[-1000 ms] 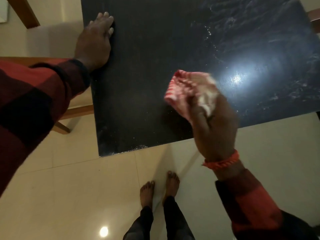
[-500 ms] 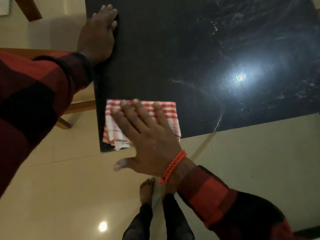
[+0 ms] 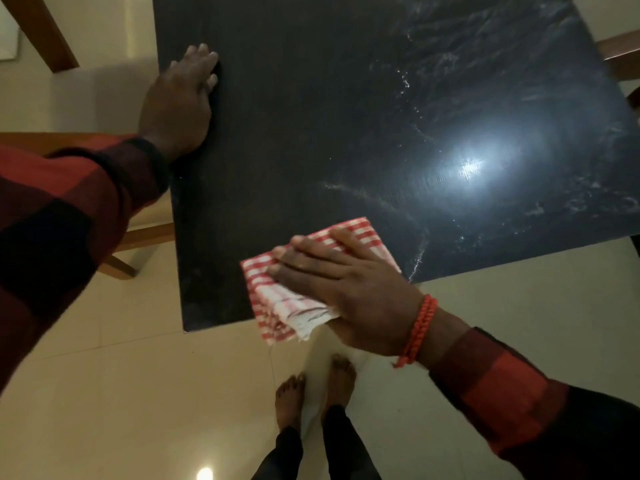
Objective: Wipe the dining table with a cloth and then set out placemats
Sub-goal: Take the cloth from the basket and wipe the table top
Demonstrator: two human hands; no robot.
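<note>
A dark glossy dining table [image 3: 311, 116] fills the upper middle of the head view, with pale smears and specks toward its right side. A folded red-and-white checked cloth [image 3: 277, 306] lies at the table's near edge, and part of it hangs over the edge. My right hand [image 3: 349, 289] presses flat on the cloth with straight fingers. My left hand [image 3: 180, 98] rests flat on the table's left edge, fingers extended. No placemat is in view.
A wooden chair [image 3: 135, 244] stands left of the table, partly under it. More wood [image 3: 620, 60] shows at the far right edge. Below lies a shiny cream tiled floor [image 3: 138, 410], where my bare feet [image 3: 311, 386] stand close to the table's near edge.
My right hand brought the cloth down onto the table near the front left corner, then slid it right along the near edge. The left hand stayed on the left edge.
</note>
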